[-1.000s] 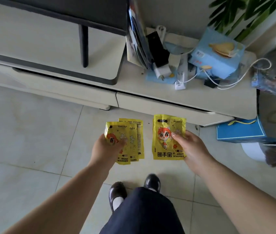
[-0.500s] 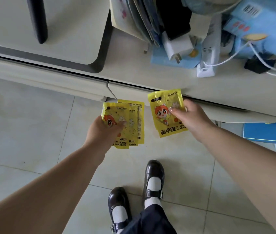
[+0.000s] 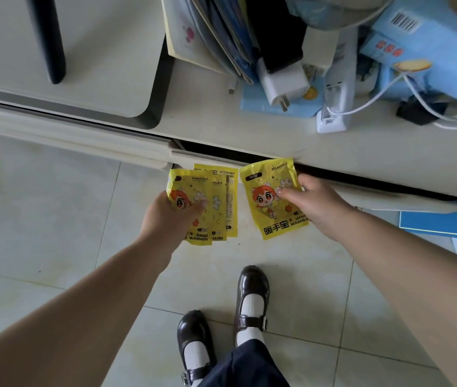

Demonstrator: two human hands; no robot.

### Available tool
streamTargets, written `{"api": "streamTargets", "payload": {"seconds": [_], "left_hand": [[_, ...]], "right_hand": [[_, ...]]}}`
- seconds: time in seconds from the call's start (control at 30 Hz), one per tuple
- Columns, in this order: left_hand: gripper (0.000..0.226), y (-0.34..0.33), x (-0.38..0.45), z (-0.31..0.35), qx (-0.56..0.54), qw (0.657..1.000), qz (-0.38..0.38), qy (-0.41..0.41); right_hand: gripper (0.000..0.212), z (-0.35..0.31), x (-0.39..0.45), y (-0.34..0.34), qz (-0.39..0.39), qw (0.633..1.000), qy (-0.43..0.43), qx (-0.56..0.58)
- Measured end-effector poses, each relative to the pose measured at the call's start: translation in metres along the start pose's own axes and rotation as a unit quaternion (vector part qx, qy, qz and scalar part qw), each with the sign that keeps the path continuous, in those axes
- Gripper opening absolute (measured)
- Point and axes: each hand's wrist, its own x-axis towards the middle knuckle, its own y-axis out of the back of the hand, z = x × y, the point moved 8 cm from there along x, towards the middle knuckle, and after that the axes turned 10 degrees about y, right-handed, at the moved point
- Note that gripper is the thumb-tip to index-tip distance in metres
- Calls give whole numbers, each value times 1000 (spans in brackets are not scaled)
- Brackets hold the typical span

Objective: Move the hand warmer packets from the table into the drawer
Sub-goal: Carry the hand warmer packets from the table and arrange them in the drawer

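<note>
Pinching a fanned stack of yellow packets [image 3: 216, 208], the left hand [image 3: 168, 216] has its fingers [image 3: 198, 205] clamped over the front one. The right hand [image 3: 316, 202] grips a single packet [image 3: 269, 208] by its right edge. Both bundles hang over the tiled floor [image 3: 40, 213], just in front of the drawer [image 3: 210, 159], which stands slightly ajar under the desk's [image 3: 207, 107] front edge.

Your left hand [image 3: 170, 216] covers the lower left of the fanned packets [image 3: 216, 203]; their count cannot be confirmed. The drawer [image 3: 333, 185] interior is hidden behind a dark gap. The blue box [image 3: 428, 51] is cut off at the frame's right edge.
</note>
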Motion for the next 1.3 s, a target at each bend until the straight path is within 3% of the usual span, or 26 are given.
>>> {"api": "streamTargets", "payload": {"seconds": [0.4, 0.77, 1.0, 1.17, 1.3], "left_hand": [[14, -8, -11, -42, 16, 1000, -16, 12], [9, -11, -24, -92, 62, 997, -34, 33], [18, -10, -30, -100, 72, 996, -40, 29], [7, -7, -29, -96, 84, 996, -36, 20], [6, -8, -27, -84, 78, 996, -43, 13]], "right_hand": [[7, 62, -79, -55, -15, 970, -109, 215], [8, 83, -110, -77, -2, 959, -120, 257], [12, 94, -124, -89, -10, 959, -122, 257], [20, 103, -134, -99, -38, 963, -136, 231], [25, 102, -132, -91, -3, 936, -173, 307]]}}
